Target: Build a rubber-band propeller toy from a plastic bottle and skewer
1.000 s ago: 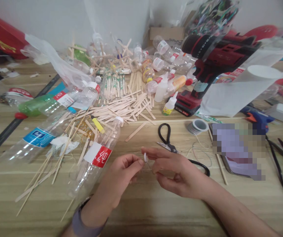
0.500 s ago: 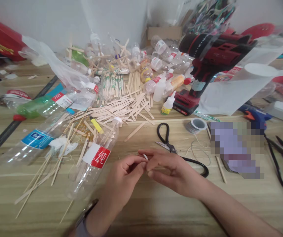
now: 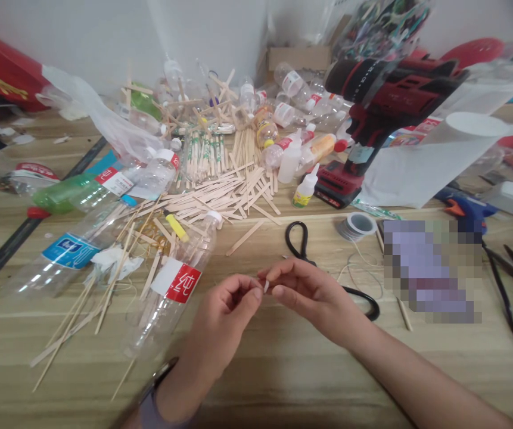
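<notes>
My left hand (image 3: 232, 316) is closed in a pinch over the table. A small white strip (image 3: 266, 286) sticks out at its thumb tip; most of it is hidden by the fingers. My right hand (image 3: 316, 298) reaches in from the right, its fingertips beside the strip and its thumb apart from the index finger. Partly covered by that hand, black-handled scissors (image 3: 296, 240) lie on the table. Left of my hands, a clear plastic bottle (image 3: 158, 319) with a red and white label lies on its side.
A red and black cordless drill (image 3: 375, 113) stands behind, near a small glue bottle (image 3: 304, 189). Flat wooden sticks (image 3: 220, 199) lie in a pile. At right are a wire spool (image 3: 358, 226), a blurred-out flat object (image 3: 430, 268) and a blue glue gun (image 3: 466, 208).
My right thumb and index finger have parted, and the right hand has risen slightly. The white strip now points more upright at the left fingertips.
</notes>
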`<move>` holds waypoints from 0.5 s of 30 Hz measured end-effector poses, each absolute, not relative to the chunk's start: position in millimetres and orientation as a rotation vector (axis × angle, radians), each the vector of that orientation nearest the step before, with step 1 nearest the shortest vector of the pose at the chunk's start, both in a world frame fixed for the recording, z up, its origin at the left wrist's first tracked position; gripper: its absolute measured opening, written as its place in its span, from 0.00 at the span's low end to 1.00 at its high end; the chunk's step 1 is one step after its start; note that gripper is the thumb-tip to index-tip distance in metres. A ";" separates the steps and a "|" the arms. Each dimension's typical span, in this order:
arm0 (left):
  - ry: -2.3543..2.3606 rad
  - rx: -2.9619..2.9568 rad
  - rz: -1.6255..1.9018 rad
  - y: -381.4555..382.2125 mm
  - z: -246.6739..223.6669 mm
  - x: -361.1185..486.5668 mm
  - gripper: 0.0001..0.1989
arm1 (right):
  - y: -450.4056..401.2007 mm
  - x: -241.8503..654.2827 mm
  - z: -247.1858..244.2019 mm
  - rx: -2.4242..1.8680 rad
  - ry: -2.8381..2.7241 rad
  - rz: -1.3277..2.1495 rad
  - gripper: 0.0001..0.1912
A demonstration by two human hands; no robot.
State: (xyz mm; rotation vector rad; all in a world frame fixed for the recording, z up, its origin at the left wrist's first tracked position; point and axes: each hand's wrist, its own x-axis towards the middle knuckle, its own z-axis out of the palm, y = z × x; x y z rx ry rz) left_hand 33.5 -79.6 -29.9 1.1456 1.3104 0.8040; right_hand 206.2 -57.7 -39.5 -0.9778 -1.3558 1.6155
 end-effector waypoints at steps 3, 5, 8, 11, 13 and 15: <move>1.301 1.117 0.808 -78.5 -30.5 33.0 0.11 | -59.2 204.4 -39.0 -1.103 -1.512 1.409 0.07; 1.296 1.138 0.795 -78.8 -30.2 33.4 0.11 | -60.4 203.4 -38.1 -1.143 -1.672 1.215 0.03; 1.316 1.217 0.770 -80.2 -28.9 34.4 0.11 | -61.7 203.0 -36.8 -1.136 -1.816 1.010 0.05; 1.379 1.349 0.761 -81.7 -27.0 35.9 0.10 | -62.3 203.1 -36.7 -1.100 -1.870 0.890 0.07; 1.412 1.431 0.764 -81.9 -25.9 36.7 0.08 | -63.2 203.2 -37.2 -1.071 -1.905 0.795 0.08; 1.424 1.454 0.734 -81.1 -24.9 36.2 0.07 | -64.8 203.6 -37.9 -1.059 -1.955 0.646 0.08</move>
